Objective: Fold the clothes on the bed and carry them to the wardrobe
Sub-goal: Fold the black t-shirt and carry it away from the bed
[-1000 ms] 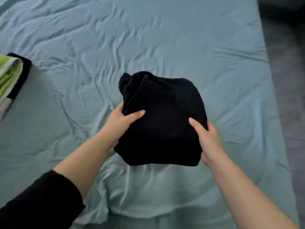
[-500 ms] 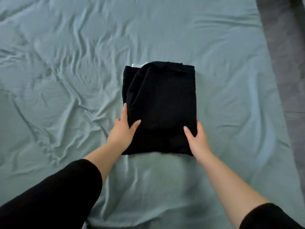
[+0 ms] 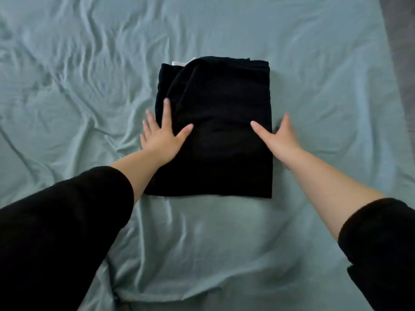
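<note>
Under both flat, spread hands, left [image 3: 162, 138] and right [image 3: 280, 140], a folded black garment [image 3: 220, 122] lies on the wrinkled teal sheet [image 3: 89, 86]; grey floor [image 3: 402, 52] beyond the right hand.

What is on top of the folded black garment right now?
Both open hands: the left hand lies flat on the garment, the right hand touches its right edge. Inner layers are covered.

Folded garment [image 3: 220, 122] lying in the middle of the bed sheet [image 3: 325, 75], left hand [image 3: 162, 136] resting flat on its left edge with outer fingers spilling onto the sheet, right hand [image 3: 279, 140] sitting at its right edge, floor strip [image 3: 402, 52] running along the bed's right side
</note>
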Motion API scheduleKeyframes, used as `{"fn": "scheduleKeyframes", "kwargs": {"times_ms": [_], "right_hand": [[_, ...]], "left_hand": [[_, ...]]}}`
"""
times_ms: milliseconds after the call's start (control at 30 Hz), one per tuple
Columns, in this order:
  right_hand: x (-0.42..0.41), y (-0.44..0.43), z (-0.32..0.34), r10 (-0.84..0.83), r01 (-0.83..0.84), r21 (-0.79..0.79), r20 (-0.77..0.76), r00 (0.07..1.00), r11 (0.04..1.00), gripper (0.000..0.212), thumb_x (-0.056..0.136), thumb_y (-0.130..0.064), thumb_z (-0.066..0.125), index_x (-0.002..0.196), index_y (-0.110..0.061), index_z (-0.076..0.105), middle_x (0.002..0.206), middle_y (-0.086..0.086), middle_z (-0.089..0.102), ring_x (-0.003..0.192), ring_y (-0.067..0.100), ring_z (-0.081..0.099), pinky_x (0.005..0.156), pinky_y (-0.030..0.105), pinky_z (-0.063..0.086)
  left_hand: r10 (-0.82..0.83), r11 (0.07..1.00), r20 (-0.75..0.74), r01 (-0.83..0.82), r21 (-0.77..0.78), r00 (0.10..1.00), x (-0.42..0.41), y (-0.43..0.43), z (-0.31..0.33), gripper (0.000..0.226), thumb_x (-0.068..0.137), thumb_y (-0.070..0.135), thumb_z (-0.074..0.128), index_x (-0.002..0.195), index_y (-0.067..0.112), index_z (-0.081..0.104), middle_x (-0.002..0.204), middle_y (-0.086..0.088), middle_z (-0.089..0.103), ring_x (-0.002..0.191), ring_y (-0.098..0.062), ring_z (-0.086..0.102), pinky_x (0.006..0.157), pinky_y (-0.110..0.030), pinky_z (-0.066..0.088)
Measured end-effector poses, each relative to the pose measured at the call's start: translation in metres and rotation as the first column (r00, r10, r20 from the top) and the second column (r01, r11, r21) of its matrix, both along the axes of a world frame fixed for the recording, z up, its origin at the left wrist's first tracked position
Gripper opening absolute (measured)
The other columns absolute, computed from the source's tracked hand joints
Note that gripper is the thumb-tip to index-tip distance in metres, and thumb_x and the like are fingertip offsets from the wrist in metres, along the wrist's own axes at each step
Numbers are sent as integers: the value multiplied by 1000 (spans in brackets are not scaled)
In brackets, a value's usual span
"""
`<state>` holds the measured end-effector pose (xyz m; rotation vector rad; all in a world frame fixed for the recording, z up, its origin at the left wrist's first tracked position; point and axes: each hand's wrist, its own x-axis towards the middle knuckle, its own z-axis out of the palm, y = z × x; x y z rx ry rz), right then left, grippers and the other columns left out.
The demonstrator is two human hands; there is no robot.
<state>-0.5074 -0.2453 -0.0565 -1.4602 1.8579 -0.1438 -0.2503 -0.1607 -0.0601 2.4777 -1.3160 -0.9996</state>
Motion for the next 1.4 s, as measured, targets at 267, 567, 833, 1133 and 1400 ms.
{"fn": "scheduleKeyframes", "kwargs": {"times_ms": [267, 567, 833, 1133, 1400], "right_hand": [[-1, 3, -6, -442, 177, 495, 492, 750, 851, 90, 38, -62, 89, 110, -14, 66, 103, 3, 75, 91, 19, 73, 79, 35, 59], [-28, 92, -1, -549, 162, 620, 506, 665, 768, 99, 32, -57, 93, 120, -19, 64, 108, 4, 73, 98, 22, 71, 92, 40, 54], [-92, 286, 6, -795, 80, 935, 247, 554, 346, 66, 58, -43, 92, 116, -19, 71, 119, 7, 69, 109, 25, 67, 91, 40, 55], [-51, 303, 31, -799, 323, 779, 348, 490, 538, 64, 57, -43, 88, 112, -17, 69, 101, 6, 75, 92, 23, 73, 82, 36, 57], [-62, 370, 159, -815, 476, 662, 451, 363, 578, 62, 56, -45, 88, 109, -19, 70, 99, 2, 76, 90, 19, 73, 72, 30, 58]], "left_hand": [[428, 873, -549, -485, 45, 718, 6, -6, 7, 98, 50, 69, 81, 125, 17, 47, 116, 5, 62, 106, -15, 62, 90, -29, 51], [332, 939, -668, -302, 166, 666, -25, 49, 30, 59, 74, 38, 81, 127, 23, 58, 113, 4, 69, 102, -16, 66, 88, -30, 52], [488, 843, -635, -135, 521, 599, -47, 199, 42, 54, 61, 41, 88, 108, 32, 62, 99, 5, 75, 90, -16, 72, 83, -32, 57], [393, 915, -673, -200, 349, 627, -57, 199, 52, 46, 72, 38, 82, 113, 28, 64, 104, 5, 73, 94, -15, 70, 85, -32, 56], [147, 981, -752, 0, 192, 642, -66, 213, 169, 44, 69, 41, 83, 107, 31, 64, 96, 10, 75, 85, -11, 73, 75, -28, 58]]}}
